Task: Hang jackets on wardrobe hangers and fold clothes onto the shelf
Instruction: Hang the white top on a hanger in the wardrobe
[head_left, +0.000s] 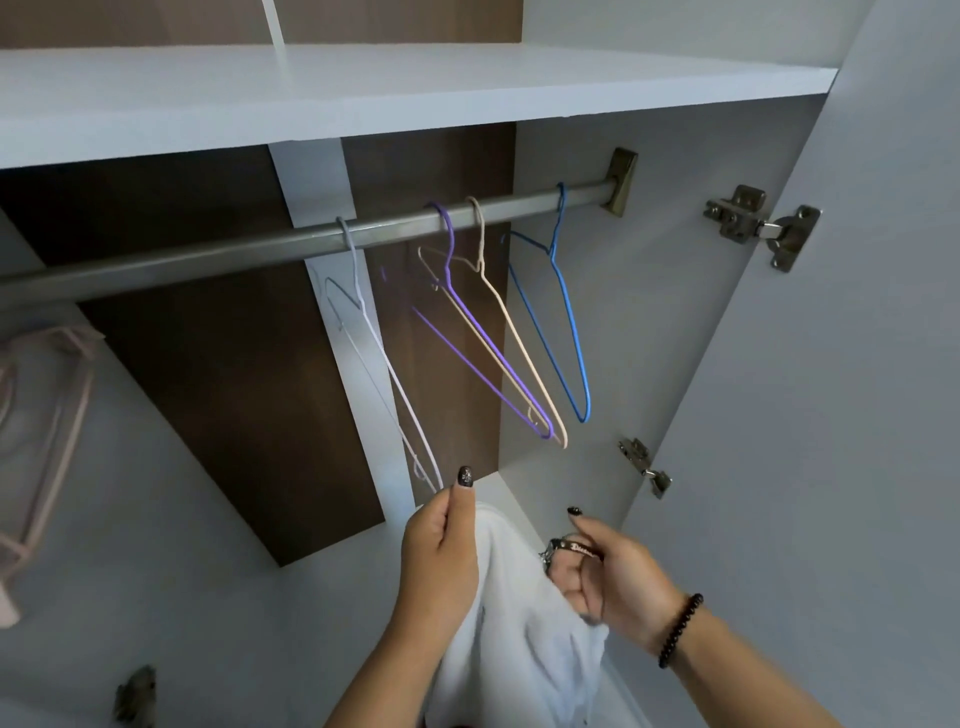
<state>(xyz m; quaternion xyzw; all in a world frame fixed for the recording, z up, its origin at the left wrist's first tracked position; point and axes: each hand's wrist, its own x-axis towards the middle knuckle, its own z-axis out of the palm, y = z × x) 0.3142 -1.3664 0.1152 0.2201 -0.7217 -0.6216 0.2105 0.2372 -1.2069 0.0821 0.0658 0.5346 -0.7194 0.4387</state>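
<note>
Draping between both hands, white garment (519, 623) hangs creased.

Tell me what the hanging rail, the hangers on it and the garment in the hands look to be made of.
Round grey hanging rail: probably metal, with a dull satin sheen. Thin blue hanger and its white, purple and cream neighbours: bent wire, seemingly with a matte coloured coating. White garment: soft, draping fabric, the kind not discernible.
</note>
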